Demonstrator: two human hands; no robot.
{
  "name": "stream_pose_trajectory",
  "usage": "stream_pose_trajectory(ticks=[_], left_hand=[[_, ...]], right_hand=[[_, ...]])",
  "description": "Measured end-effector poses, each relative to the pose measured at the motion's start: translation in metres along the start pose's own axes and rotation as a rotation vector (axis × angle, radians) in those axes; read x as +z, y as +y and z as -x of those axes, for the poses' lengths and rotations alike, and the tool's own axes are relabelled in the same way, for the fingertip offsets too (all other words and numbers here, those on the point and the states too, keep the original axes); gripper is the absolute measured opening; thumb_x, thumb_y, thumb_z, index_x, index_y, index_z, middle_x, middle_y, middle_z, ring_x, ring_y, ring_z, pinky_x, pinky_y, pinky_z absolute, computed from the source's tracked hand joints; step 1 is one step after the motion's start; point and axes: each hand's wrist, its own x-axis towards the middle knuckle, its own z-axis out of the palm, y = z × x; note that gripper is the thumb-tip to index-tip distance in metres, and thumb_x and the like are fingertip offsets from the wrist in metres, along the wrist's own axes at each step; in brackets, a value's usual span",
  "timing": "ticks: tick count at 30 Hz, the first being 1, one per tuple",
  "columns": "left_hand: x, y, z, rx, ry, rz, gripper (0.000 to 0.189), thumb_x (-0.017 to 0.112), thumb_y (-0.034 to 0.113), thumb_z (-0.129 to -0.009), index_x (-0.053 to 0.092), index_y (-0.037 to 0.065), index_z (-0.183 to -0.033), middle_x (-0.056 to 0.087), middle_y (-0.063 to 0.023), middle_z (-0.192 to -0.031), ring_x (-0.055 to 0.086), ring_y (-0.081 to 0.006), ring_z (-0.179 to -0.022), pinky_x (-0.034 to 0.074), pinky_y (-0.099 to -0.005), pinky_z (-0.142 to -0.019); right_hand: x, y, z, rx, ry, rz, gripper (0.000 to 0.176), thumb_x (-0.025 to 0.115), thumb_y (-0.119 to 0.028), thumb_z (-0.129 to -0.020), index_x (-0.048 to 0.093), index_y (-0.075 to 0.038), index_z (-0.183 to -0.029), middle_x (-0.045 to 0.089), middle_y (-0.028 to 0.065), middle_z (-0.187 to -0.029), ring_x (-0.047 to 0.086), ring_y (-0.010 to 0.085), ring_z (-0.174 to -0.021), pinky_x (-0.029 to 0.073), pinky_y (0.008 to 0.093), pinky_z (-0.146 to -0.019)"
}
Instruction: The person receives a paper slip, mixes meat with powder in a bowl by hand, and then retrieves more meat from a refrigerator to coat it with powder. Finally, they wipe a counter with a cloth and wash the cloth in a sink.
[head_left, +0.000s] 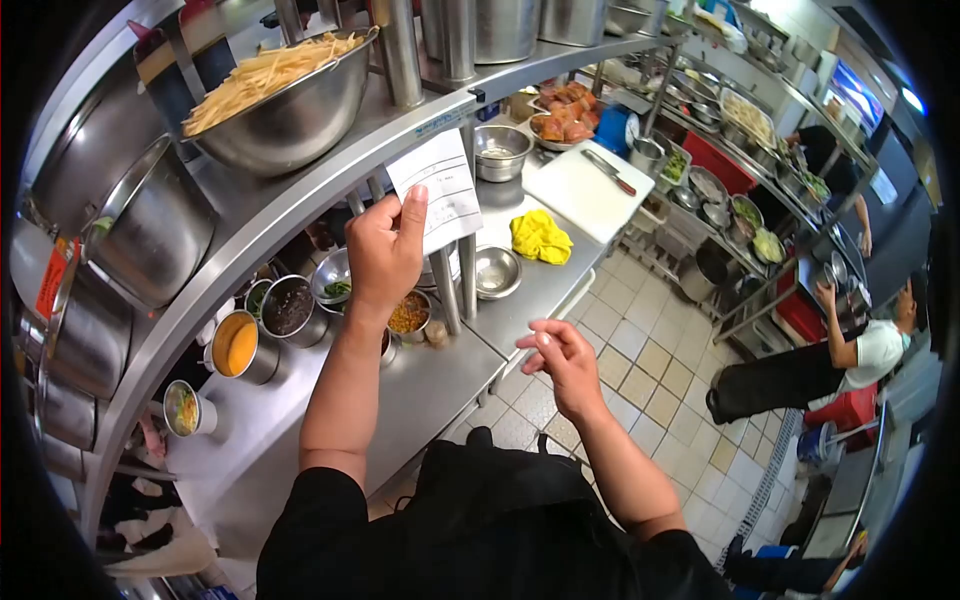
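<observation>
My left hand (388,248) is raised at the edge of the steel shelf (290,190), its thumb pressed on a white order ticket (437,190). Ruled lines and small handwriting mark the paper, and its top end meets the shelf edge. Lower and to the right, my right hand (566,368) hangs in the air over the counter's edge, fingers loosely bent and apart, with nothing in it. Nearest to it are a small steel bowl (497,272) and a crumpled yellow cloth (541,237) on the counter.
Overhead, a steel bowl (290,110) heaped with pale strips stands on the shelf. Below sit several food pots, one with orange liquid (240,346). A knife (610,172) lies on a white cutting board (570,190). To the right, a person in a dark apron (780,383) works.
</observation>
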Motion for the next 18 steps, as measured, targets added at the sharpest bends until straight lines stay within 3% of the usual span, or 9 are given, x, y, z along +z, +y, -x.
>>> stream_pose_trajectory(ticks=[6,12,18], left_hand=[[0.016,0.003,-0.011,0.029,0.184,0.093,0.031,0.061,0.022,-0.1,0.07,-0.007,-0.095,0.07,-0.0071,-0.074,0.055,-0.0066,-0.068,0.047,-0.0255,-0.065],[0.026,0.004,-0.012,0.001,0.333,-0.018,0.034,0.06,0.024,-0.101,0.07,-0.007,-0.093,0.066,-0.0022,-0.074,0.052,-0.0049,-0.071,0.045,-0.0243,-0.065],[0.044,0.019,-0.009,-0.047,0.525,-0.056,0.044,0.057,0.035,-0.102,0.068,-0.005,-0.089,0.062,0.0018,-0.078,0.047,-0.0045,-0.073,0.042,-0.0235,-0.065]], right_hand=[[-0.104,0.03,0.006,0.142,0.165,-0.084,0.024,0.064,-0.021,-0.097,0.061,-0.002,-0.11,0.069,0.0127,-0.095,0.063,0.0151,-0.067,0.053,0.0282,-0.066],[-0.233,0.05,0.008,0.183,0.353,-0.17,0.02,0.065,-0.021,-0.096,0.061,-0.004,-0.107,0.067,0.0094,-0.089,0.06,0.0147,-0.061,0.052,0.0294,-0.061],[-0.372,0.023,-0.007,0.173,0.402,-0.083,0.016,0.064,-0.023,-0.097,0.059,-0.008,-0.103,0.064,0.0055,-0.086,0.057,0.0104,-0.059,0.048,0.026,-0.056]])
